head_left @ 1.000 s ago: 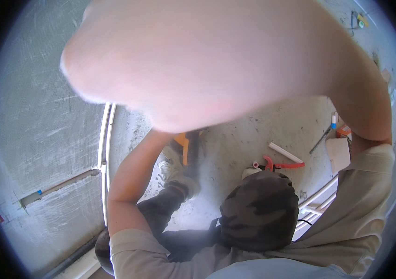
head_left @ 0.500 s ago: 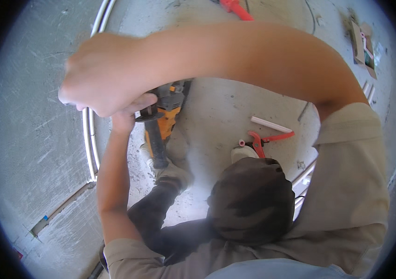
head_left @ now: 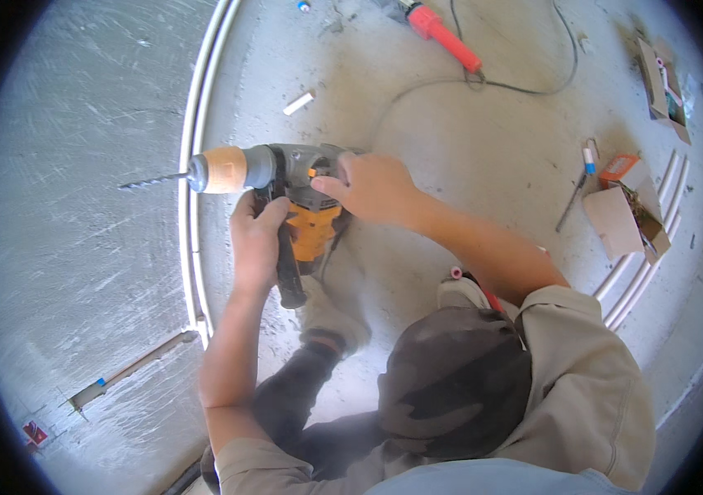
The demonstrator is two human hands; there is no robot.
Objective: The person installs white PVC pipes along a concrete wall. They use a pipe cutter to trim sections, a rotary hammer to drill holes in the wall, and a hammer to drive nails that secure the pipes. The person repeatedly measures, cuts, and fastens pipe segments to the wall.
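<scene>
An orange and grey rotary hammer drill (head_left: pixel 313 231) is held across the front of me, its body over the floor. From its tan-collared chuck (head_left: pixel 225 170) a long drill bit (head_left: pixel 153 180) points left across the white pipes toward the grey wall. Whether the tip touches the wall I cannot tell. My left hand (head_left: pixel 257 235) is wrapped round the black side handle (head_left: pixel 289 276), which slants downward. My right hand (head_left: pixel 374 191) is closed at the upper rear of the drill, its thumb by the small orange knob; some fingers are hidden.
White pipes (head_left: pixel 187 206) run along the wall's foot. A red-handled tool (head_left: pixel 446 40) with a cable lies at the far side, near a short white pipe piece (head_left: pixel 299 103). Open cardboard boxes (head_left: pixel 613 221) and more pipes (head_left: pixel 628 285) lie right. My shoe (head_left: pixel 331 318) is below the drill.
My right hand has moved from the chuck end back to the drill's rear, and that arm no longer crosses the view. The chuck and bit now show. My left hand stays at the side handle.
</scene>
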